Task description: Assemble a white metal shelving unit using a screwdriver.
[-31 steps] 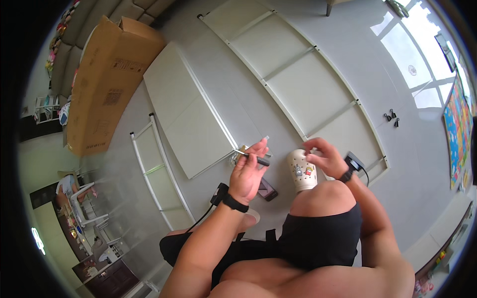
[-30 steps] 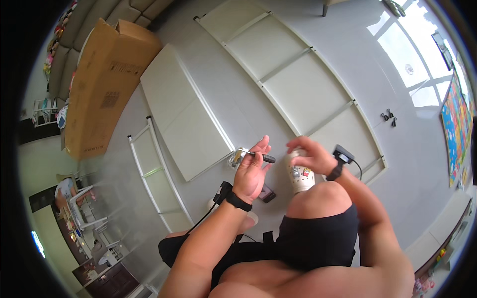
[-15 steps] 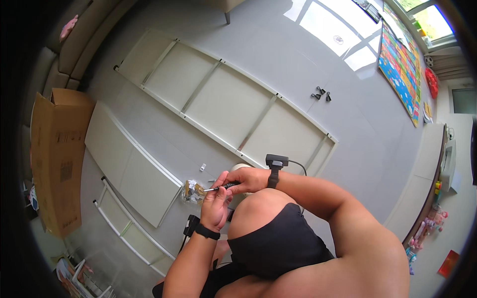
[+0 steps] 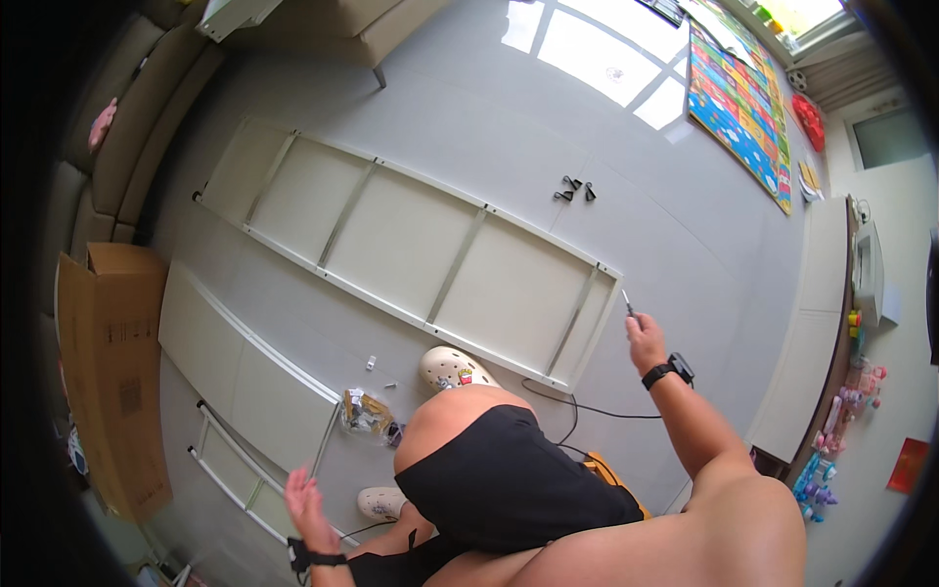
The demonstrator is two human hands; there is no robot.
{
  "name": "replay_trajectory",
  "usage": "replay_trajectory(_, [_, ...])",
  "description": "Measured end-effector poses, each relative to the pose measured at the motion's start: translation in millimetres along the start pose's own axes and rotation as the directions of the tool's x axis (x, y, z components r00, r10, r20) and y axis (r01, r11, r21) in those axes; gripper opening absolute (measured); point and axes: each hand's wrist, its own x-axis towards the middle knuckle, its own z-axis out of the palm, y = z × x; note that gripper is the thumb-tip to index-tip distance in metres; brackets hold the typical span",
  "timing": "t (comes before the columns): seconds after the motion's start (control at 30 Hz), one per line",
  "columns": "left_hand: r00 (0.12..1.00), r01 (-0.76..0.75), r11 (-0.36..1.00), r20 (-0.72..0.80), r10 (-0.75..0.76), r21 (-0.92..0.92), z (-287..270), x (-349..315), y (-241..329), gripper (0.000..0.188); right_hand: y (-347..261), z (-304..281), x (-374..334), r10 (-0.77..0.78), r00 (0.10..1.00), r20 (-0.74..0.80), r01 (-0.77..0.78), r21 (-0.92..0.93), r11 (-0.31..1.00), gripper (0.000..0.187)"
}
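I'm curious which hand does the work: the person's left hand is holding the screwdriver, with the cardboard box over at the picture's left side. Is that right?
Not quite: the right hand holds the screwdriver, as the head view shows. The cardboard box is indeed at the picture's left side.

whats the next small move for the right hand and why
Probably ease the slim dark-handled metal screwdriver toward the right-hand corner of the white rectangular framed panel: the right hand grips it with its tip beside that corner in view, though contact can't be judged; the left hand is open and empty.
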Motion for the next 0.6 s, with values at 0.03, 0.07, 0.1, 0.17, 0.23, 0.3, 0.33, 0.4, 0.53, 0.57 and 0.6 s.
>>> replay_trajectory(0.03, [0.997,-0.050,0.994,-0.054,0.055,0.094,-33.5,-2.3,-0.1,0.051,8.5,-9.5,7.0,-0.055,0.998,-0.027,0.055,-0.031,0.998,0.028])
replay_trajectory(0.07, [0.989,-0.092,0.976,-0.098,0.113,0.196,-69.5,-6.8,0.9,0.050,16.3,-17.7,11.0,-0.105,0.993,-0.049,0.102,-0.067,0.993,0.028])
replay_trajectory(0.1, [0.965,-0.145,0.947,-0.170,0.199,0.287,-114.7,-18.3,-3.5,0.044,12.2,-17.4,11.7,-0.087,0.996,-0.036,0.085,-0.062,0.994,0.028])
replay_trajectory(0.17, [0.947,-0.089,0.866,-0.227,0.227,0.493,-133.9,-36.3,16.1,0.040,-11.7,-26.0,27.1,-0.059,0.996,0.066,0.069,-0.164,0.984,0.029])
replay_trajectory(0.23, [0.963,0.114,0.719,-0.255,0.091,0.686,-118.4,-72.8,65.9,0.042,-10.9,-25.8,45.5,-0.091,0.992,0.085,0.106,-0.193,0.976,0.028])
replay_trajectory(0.3, [0.955,0.247,0.550,-0.296,0.000,0.798,-119.0,-93.3,74.3,0.045,-22.5,-5.7,61.8,-0.148,0.980,0.134,0.172,-0.193,0.966,0.028])
replay_trajectory(0.33, [0.954,0.276,0.468,-0.298,-0.027,0.839,-127.4,-104.1,68.2,0.045,-29.2,3.4,69.7,-0.146,0.977,0.155,0.177,-0.211,0.961,0.027])
replay_trajectory(0.4, [0.956,0.278,0.548,-0.280,-0.081,0.789,-167.6,-126.6,34.1,0.045,-39.3,24.3,86.3,-0.152,0.970,0.192,0.192,-0.214,0.958,0.026])
replay_trajectory(0.53, [0.922,0.363,0.626,-0.361,-0.138,0.690,-130.2,-142.2,32.3,0.051,-39.8,40.8,108.4,-0.165,0.960,0.225,0.227,-0.291,0.929,0.025])
replay_trajectory(0.57, [0.928,0.342,0.652,-0.353,-0.121,0.676,-130.0,-143.4,32.4,0.053,-38.3,44.2,112.0,-0.191,0.957,0.220,0.256,-0.323,0.911,0.024])
replay_trajectory(0.6, [0.933,0.320,0.678,-0.346,-0.103,0.662,-129.6,-144.2,32.3,0.056,-36.7,46.7,115.8,-0.216,0.952,0.215,0.283,-0.356,0.890,0.023])
